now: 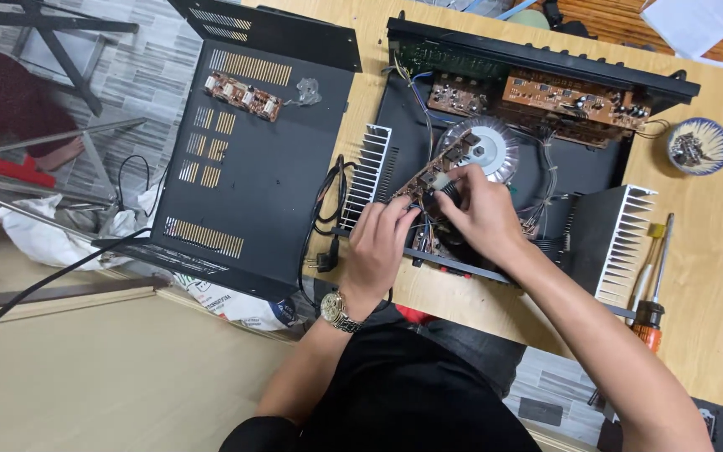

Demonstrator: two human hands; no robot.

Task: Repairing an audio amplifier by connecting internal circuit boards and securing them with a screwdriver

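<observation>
Both hands, left (pixel 378 243) and right (pixel 479 209), grip a circuit board (pixel 437 167) over the amplifier (pixel 495 167); a hard tug could tear its wires.

A light wooden tabletop (pixel 713 251) fills the right side of the view, its near edge running diagonally toward the lower right. Beyond its left edge lies a floor of grey, wood-patterned tiles (pixel 127 75), also showing past the near edge at lower right. A dark metal frame (pixel 52 42) stands on the tiles at upper left, beside a dark red cushion-like shape (pixel 2 100). White crumpled cloth (pixel 43 238) lies on the floor near a thin metal rail (pixel 52 138). A pale beige panel (pixel 110 377) spans the lower left. Past the far right corner are wooden slats (pixel 621 21) and white paper (pixel 705 25). Light is even and soft.
</observation>
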